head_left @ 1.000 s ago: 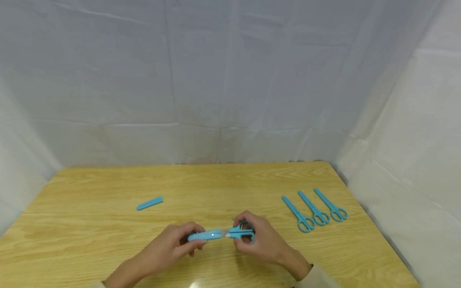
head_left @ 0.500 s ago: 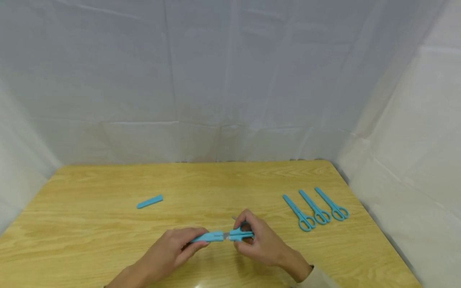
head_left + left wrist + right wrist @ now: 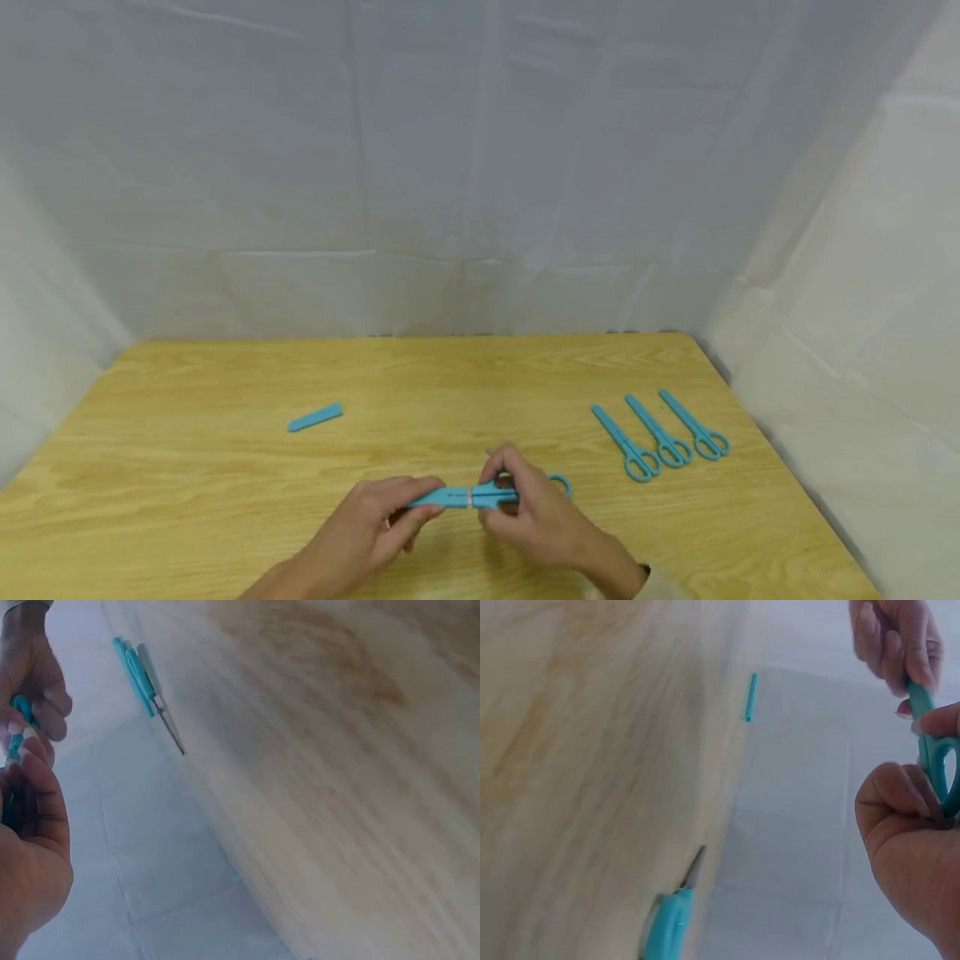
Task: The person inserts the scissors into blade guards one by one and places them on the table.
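Note:
In the head view my left hand (image 3: 375, 521) pinches a light-blue blade sheath (image 3: 448, 497) between thumb and fingers. My right hand (image 3: 528, 517) grips the blue scissors (image 3: 491, 495) near the handles, and their blades are inside the sheath. Only a thin strip shows between sheath and handle. From the right wrist view, a finger loop of these scissors (image 3: 951, 761) stands out by the thumb. On the table, partly hidden behind my right hand in the head view, lies another pair of scissors with a bare blade (image 3: 694, 870), its blue handle (image 3: 666, 926) plain in the right wrist view.
Three sheathed blue scissors (image 3: 628, 446) lie side by side at the right of the wooden table (image 3: 187, 500). A loose blue sheath (image 3: 315, 417) rests at the left. Pale sheeting (image 3: 420, 167) hangs behind the table and along its sides.
The gap between sheath and scissors handle has narrowed as the sheath moved right over the blades. My left hand has shifted right; my right fingers have moved closer to the sheath.

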The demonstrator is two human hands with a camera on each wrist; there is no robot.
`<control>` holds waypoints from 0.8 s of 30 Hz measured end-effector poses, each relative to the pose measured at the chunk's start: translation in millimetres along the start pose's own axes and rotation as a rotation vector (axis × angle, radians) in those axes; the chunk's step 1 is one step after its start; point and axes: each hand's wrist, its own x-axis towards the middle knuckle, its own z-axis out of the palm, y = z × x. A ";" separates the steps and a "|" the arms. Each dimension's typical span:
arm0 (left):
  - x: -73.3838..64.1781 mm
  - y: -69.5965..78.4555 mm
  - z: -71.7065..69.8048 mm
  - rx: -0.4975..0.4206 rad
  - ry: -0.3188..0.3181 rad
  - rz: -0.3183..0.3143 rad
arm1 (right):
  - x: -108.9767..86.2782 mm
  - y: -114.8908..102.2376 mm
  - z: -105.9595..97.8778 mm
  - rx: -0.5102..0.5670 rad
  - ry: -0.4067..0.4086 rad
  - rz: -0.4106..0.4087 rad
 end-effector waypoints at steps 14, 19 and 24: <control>-4.8 9.4 15.8 -0.087 0.091 0.015 | -5.6 -27.3 -1.1 -0.219 0.011 -0.028; -4.2 10.7 23.8 -0.105 0.138 0.036 | -10.8 -31.0 -0.8 -0.291 0.036 -0.035; -4.5 13.6 31.3 -0.093 0.177 0.020 | -15.0 -33.2 -0.2 -0.332 0.056 -0.013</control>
